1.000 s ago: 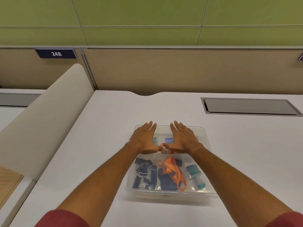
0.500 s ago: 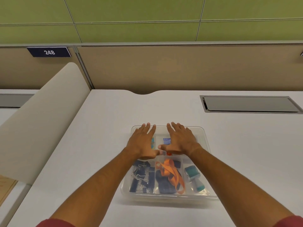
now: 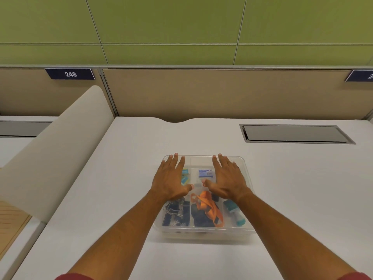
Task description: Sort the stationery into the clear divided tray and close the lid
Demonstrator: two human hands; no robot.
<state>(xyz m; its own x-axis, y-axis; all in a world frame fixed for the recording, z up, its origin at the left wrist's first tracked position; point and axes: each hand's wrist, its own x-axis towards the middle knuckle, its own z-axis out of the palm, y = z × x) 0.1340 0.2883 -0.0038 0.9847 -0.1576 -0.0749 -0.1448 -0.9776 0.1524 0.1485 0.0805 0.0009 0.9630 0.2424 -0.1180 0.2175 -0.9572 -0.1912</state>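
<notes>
The clear divided tray (image 3: 247, 229) sits on the white desk with its clear lid on top. Through the lid I see dark blue binder clips (image 3: 176, 216) at the near left, an orange lanyard (image 3: 210, 209) in the middle, and a teal stamp (image 3: 235, 213) at the near right. A small blue-and-white box (image 3: 205, 173) and teal boxes (image 3: 185, 175) lie in the far compartments. My left hand (image 3: 171, 178) lies flat on the lid's far left part, fingers straight. My right hand (image 3: 228, 177) lies flat on the far right part.
A white curved divider (image 3: 58, 150) rises on the left, with a brown paper pad (image 3: 10, 221) beyond it. A grey cable hatch (image 3: 294, 133) is set into the desk at the far right. A tan partition (image 3: 222, 93) closes the back.
Both hands have slid apart on the lid, left hand leftward and right hand rightward, uncovering the middle far compartments. The tray has stayed in place.
</notes>
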